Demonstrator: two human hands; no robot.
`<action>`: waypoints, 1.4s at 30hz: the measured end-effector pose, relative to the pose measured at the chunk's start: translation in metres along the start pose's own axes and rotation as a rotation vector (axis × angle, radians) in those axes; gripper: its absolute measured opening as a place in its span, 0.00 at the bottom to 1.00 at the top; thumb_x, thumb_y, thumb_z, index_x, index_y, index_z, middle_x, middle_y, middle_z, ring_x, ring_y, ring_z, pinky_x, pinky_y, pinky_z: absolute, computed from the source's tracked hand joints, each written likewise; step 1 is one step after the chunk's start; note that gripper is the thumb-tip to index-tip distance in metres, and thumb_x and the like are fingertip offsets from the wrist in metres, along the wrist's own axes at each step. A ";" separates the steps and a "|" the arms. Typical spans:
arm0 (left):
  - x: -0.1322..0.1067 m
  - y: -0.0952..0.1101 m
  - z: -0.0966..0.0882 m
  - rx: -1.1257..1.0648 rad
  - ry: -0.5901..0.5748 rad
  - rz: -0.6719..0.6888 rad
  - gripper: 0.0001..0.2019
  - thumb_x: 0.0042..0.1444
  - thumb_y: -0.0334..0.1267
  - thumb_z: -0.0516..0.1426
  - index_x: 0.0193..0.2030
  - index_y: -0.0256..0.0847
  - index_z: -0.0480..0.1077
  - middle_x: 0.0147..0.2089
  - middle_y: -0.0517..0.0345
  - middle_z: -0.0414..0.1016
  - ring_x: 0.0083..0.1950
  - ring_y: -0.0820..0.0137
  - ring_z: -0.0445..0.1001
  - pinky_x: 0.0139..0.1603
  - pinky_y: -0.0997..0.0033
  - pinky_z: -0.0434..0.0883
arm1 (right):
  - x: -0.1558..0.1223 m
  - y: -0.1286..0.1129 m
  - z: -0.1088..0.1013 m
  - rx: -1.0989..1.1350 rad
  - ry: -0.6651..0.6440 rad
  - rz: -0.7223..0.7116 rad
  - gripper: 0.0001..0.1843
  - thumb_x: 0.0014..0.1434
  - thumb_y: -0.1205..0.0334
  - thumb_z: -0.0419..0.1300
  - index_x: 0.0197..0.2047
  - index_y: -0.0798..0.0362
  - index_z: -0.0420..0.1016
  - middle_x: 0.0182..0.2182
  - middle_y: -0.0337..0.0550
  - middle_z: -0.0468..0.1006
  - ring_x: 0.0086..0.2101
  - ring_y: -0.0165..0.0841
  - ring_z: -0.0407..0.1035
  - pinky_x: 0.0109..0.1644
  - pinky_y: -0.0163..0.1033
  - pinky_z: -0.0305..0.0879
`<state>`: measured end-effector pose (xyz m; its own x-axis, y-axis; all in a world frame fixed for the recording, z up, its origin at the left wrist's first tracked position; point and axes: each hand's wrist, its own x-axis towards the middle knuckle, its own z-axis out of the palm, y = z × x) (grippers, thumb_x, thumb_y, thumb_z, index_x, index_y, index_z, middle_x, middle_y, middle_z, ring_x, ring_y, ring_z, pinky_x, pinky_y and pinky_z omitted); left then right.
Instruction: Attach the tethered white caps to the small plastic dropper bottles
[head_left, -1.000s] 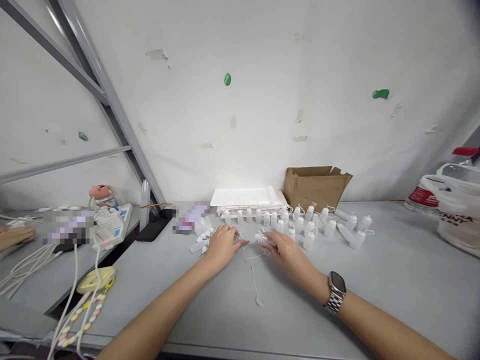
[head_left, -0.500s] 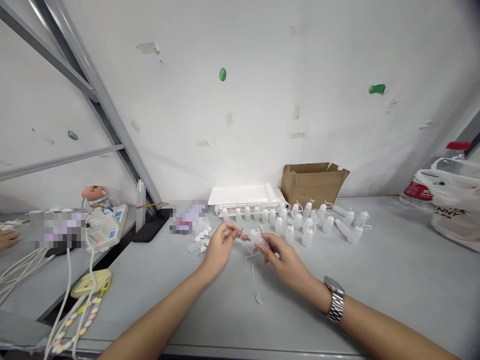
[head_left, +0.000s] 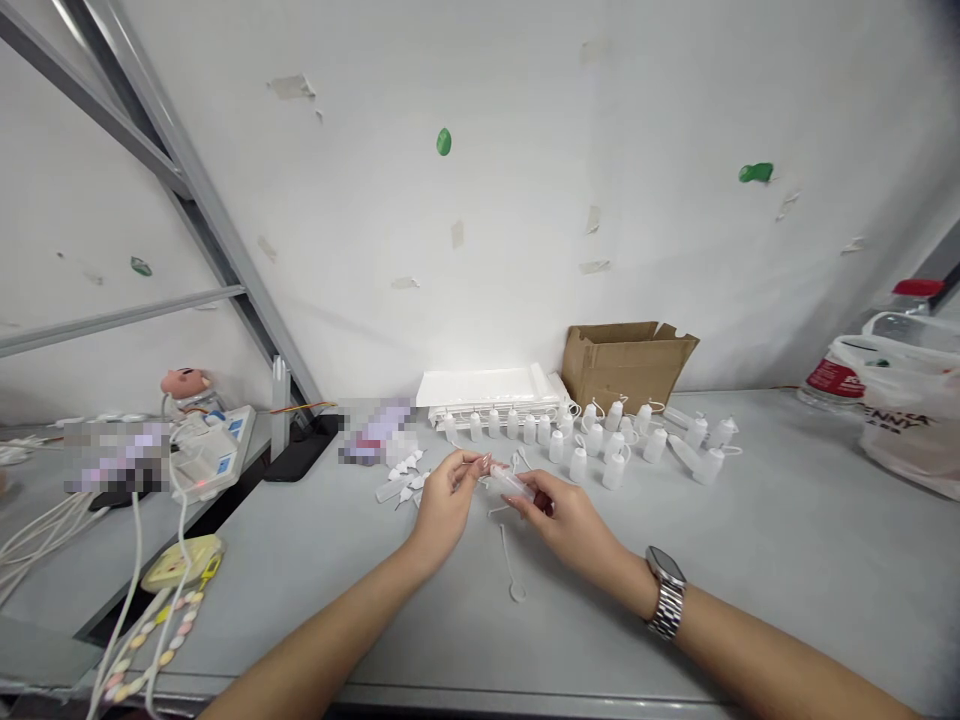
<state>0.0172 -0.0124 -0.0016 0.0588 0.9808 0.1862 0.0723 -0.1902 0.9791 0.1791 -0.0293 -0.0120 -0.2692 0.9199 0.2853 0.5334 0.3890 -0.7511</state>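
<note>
In my right hand (head_left: pixel 559 508) is a small translucent squeeze bottle (head_left: pixel 512 484), lying tilted with its neck to the left. My left hand (head_left: pixel 448 497) pinches at that neck; its fingertips largely hide the thin white looped strap they hold. Just below the bottle lies one thin white strap, and nearer the front edge another strap (head_left: pixel 512 570) ends in a ring. Left of my left hand, white needle-tip caps (head_left: pixel 409 465) lie in a small heap beside a loose bottle (head_left: pixel 393 488). Beyond my hands stand several bottles (head_left: pixel 577 464) with looped straps at their tops.
A cardboard box (head_left: pixel 626 365) and a stack of white flat packs (head_left: pixel 487 390) stand against the wall. At right are a plastic bag (head_left: pixel 911 420) and a large bottle with a red cap (head_left: pixel 919 287). A phone (head_left: pixel 384 430), cables and a power strip (head_left: pixel 225 455) lie left.
My left hand has moved right and brought the looped strap to the bottle's neck. The bottle in my right hand has tilted flatter. At far left, another person's hand has mostly left view.
</note>
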 end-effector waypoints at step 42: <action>-0.012 0.006 0.014 -0.485 -0.126 -0.226 0.10 0.49 0.42 0.58 0.27 0.38 0.75 0.48 0.50 0.74 0.58 0.61 0.61 0.59 0.62 0.54 | 0.010 -0.012 0.001 0.824 -0.278 0.199 0.19 0.53 0.48 0.55 0.23 0.55 0.66 0.18 0.33 0.65 0.18 0.23 0.58 0.24 0.32 0.56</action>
<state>0.0306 -0.0259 0.0014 0.2160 0.9763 -0.0155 -0.3685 0.0962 0.9246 0.1695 -0.0251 -0.0009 -0.4748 0.8796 0.0296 -0.1266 -0.0349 -0.9913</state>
